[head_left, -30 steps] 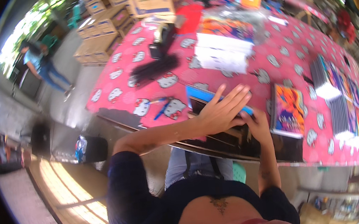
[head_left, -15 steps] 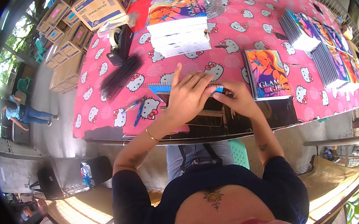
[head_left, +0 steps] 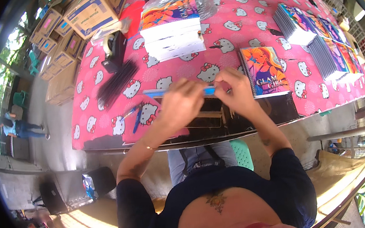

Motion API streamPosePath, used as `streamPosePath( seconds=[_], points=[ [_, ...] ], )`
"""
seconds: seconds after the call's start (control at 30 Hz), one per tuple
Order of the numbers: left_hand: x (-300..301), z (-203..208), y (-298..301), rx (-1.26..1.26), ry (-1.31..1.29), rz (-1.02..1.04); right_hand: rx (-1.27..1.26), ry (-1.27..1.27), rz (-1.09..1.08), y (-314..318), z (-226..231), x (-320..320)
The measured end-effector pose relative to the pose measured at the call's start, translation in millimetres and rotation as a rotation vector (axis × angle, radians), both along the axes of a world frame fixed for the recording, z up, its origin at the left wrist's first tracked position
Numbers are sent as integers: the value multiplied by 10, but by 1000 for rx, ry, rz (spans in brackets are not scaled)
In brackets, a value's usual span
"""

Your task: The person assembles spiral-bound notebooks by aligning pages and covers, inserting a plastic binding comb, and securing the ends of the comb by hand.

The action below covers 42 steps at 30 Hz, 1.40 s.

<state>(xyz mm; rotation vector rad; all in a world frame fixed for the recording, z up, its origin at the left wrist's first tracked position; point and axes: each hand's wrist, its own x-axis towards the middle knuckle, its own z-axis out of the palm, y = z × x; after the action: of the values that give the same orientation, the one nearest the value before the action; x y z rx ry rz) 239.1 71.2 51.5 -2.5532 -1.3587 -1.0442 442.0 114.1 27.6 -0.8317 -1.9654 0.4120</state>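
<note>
A notebook (head_left: 156,93) with a blue edge is held nearly edge-on above the near middle of the table, so its cover is mostly out of sight. Curled over its middle, my left hand (head_left: 183,101) is closed on it, the fingers somewhat blurred. My right hand (head_left: 235,91) pinches the notebook's right end; the fingertips partly hide that corner. Just right of it lies a spiral notebook (head_left: 265,70) with a colourful illustrated cover. A bundle of black spiral binding wires (head_left: 117,84) and several pens (head_left: 137,119) lie to the left.
A stack of notebooks (head_left: 172,39) stands at the far middle beside clear plastic wrap (head_left: 206,2). A black tape dispenser (head_left: 115,52) sits at the left. More notebook stacks (head_left: 325,56) are at the right. Cardboard boxes (head_left: 92,14) rise beyond the table's left edge; a person (head_left: 21,126) is farther left.
The notebook has turned from showing part of its cover to nearly edge-on. My left hand's raised finger has curled down around it, and my right hand has shifted slightly up.
</note>
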Motion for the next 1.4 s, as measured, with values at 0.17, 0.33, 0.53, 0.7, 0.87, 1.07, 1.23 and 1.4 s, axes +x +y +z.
streamPosePath(
  seconds=[0.17,0.33,0.53,0.7,0.87,1.07,1.23,1.4],
  points=[
    [123,1000,-359,-41,-504,-204,186,205,41,-805,385,-65],
    [126,999,-53,-2,-322,-309,-247,673,-268,-291,424,758],
    [-353,466,1434,103,-321,24,-410,-150,-543,666,-704,2501],
    [-932,100,2039,232,50,171,-336,-203,-619,780,-738,2215],
    [-1019,-26,2174,218,175,147,-369,-267,-668,811,-811,2298],
    [-606,644,1487,374,133,178,-19,4,-511,506,-282,1602],
    [-233,1118,583,105,10,-137,-289,413,90,69,-124,404],
    [-213,1034,296,7,122,-222,-527,510,163,-104,-516,158]
  ],
)
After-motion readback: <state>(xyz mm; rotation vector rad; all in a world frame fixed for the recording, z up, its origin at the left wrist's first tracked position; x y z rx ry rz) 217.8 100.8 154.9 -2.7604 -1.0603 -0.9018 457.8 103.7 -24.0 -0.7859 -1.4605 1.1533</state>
